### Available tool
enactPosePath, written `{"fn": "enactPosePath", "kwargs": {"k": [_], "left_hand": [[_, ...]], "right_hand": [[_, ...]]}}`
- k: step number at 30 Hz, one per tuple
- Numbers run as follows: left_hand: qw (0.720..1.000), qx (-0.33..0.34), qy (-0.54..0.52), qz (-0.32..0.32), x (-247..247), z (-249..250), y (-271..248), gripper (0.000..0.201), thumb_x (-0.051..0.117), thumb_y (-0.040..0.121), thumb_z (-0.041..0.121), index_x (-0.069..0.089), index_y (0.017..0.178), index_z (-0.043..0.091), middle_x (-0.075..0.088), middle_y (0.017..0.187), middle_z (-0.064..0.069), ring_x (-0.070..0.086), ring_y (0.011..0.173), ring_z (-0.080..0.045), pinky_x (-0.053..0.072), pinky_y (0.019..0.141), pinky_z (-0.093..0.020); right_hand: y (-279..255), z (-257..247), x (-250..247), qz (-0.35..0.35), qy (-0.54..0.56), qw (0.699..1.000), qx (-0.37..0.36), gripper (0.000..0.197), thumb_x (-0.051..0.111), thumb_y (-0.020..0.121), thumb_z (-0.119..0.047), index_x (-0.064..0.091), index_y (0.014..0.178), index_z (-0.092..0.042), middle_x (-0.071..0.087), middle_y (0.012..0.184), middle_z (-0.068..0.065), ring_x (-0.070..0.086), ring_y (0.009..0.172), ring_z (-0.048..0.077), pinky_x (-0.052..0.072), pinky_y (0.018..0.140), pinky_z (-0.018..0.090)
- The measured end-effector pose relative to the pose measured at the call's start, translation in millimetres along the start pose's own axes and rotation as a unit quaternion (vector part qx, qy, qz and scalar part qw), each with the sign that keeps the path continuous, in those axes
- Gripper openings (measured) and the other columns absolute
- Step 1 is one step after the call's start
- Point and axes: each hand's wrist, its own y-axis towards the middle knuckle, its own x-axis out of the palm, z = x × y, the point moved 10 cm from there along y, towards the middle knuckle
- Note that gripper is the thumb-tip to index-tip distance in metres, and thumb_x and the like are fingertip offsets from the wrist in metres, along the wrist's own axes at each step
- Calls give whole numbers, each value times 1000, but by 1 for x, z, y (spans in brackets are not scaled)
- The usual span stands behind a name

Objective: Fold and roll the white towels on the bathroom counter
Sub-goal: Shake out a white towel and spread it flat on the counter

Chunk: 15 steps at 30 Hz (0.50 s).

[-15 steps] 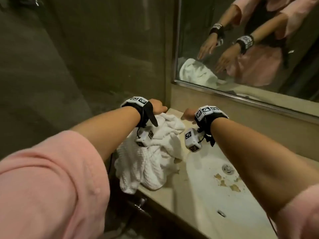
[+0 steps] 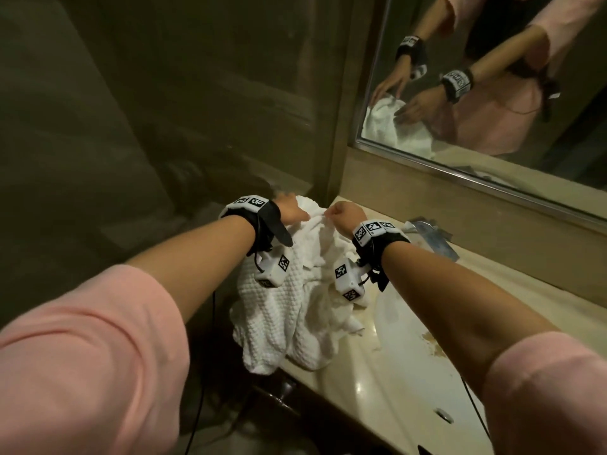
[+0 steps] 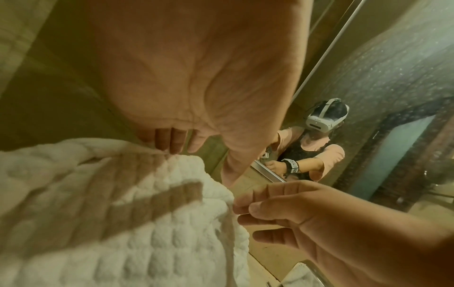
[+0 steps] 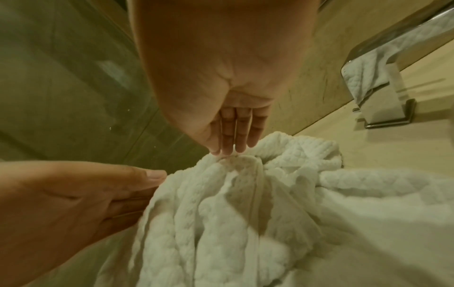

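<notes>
A crumpled white waffle-weave towel (image 2: 289, 310) lies on the left end of the beige counter (image 2: 358, 376) and hangs over its front edge. My left hand (image 2: 290, 208) is at the towel's (image 3: 110, 213) top left, with straight fingers (image 3: 172, 141) touching its upper fold. My right hand (image 2: 341, 213) is just to the right of it and pinches a raised ridge of the towel (image 4: 245, 203) between thumb and fingertips (image 4: 236, 136). In the left wrist view, the right hand (image 3: 248, 210) holds the thin hem. Both wrists wear black bands with marker cubes.
A stained white sink basin (image 2: 414, 359) lies right of the towel. A chrome faucet (image 4: 383, 93) stands behind it. A framed mirror (image 2: 492, 103) hangs above the counter. Small packets (image 2: 430, 238) lie by the back wall. A glass partition (image 2: 164, 126) closes off the left side.
Both hands have come together on the towel's top. The right hand moved left off the bare counter and took hold of a fold. The towel's top is bunched up higher.
</notes>
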Motion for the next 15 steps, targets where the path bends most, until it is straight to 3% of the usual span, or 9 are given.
{"fn": "enactPosePath", "kwargs": {"k": [6, 11, 15], "left_hand": [[998, -53, -43, -19, 13, -22, -7, 78, 53, 94, 33, 9, 150, 1, 16, 155, -19, 25, 141, -32, 31, 107, -36], [997, -66, -32, 8, 11, -28, -11, 65, 51, 94, 30, 24, 145, -1, 35, 146, -19, 42, 132, -32, 40, 99, -34], [999, -34, 21, -31, 13, -25, -25, 56, 62, 88, 20, 40, 137, 7, 52, 126, -8, 56, 111, -28, 46, 87, -28]], "right_hand": [[2, -4, 4, 50, 25, 997, -49, 20, 56, 83, -3, 65, 101, -8, 66, 105, 11, 61, 98, 27, 45, 79, 27], [-1, -13, 3, 73, 10, 993, -89, 20, 57, 85, -7, 63, 104, -8, 61, 107, 13, 58, 95, 25, 36, 74, 22], [-1, -14, 3, 83, -1, 991, -102, 19, 58, 86, -10, 63, 104, -8, 61, 107, 12, 57, 95, 25, 35, 73, 22]]}}
